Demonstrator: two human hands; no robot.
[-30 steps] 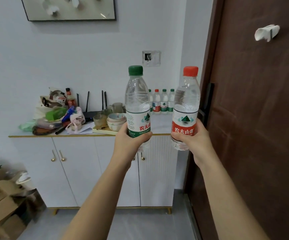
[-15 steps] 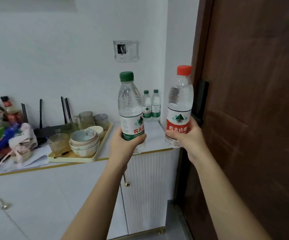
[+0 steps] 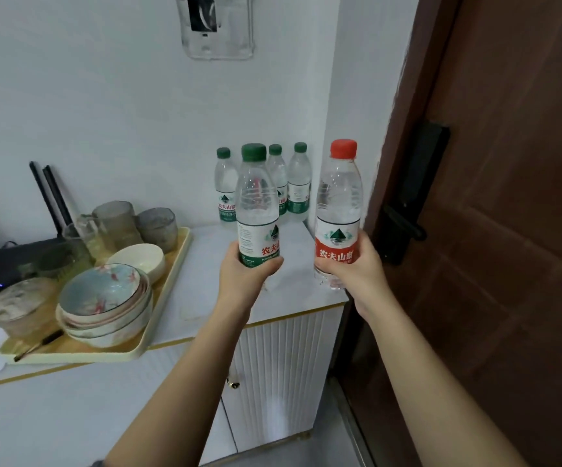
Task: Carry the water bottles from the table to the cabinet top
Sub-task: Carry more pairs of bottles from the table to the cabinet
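1. Head view: versus half a second ago the cabinet top [image 3: 205,281] is much nearer and lower in frame. Both hands now sit over its right end instead of in front of its edge.
2. Meaning: the carry looks nearly done and set-down comes next. Neither bottle is on the surface yet.
3. Left hand [image 3: 246,274] is wrapped round the lower part of the green-capped bottle [image 3: 257,203]. The bottle is upright with its base hidden by the fingers.
4. Right hand [image 3: 353,267] is wrapped round the red label band of the red-capped bottle [image 3: 338,197]. This one is also upright, with its base showing below the hand near the top's right edge.
5. Both grips are the same as before.
6. The delivered bottles [image 3: 298,187] stand in the back corner, behind the held pair. The bare patch under the hands looks like the landing spot, and the tray [image 3: 172,281] stays clear to the left.
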